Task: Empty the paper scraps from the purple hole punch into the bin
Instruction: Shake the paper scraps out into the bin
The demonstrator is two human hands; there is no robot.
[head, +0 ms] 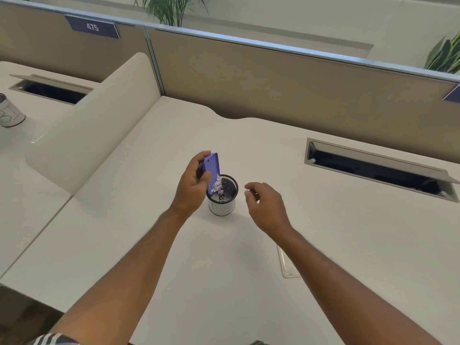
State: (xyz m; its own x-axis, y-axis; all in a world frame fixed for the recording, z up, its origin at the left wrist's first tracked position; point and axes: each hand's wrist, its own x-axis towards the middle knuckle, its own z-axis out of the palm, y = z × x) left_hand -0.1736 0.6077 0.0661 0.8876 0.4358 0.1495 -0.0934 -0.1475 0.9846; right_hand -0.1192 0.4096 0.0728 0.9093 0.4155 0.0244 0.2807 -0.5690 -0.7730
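Observation:
My left hand (191,185) grips the purple hole punch (212,168), which stands almost on end with its lower end over the rim of the small bin (222,205). White paper scraps (216,185) spill from the punch's lower end into the bin, and a few lie at the bin's bottom. The bin is a little mesh cup with a black rim and a white band, standing mid-desk. My right hand (266,205) hovers just right of the bin, fingers loosely curled and apart, holding nothing.
The white desk (174,245) has an open cable hatch (373,168) at the right. A clear flat object (288,265) lies under my right forearm. A curved divider (99,125) and a second cup (11,113) are at the left. Beige partition panels close off the back.

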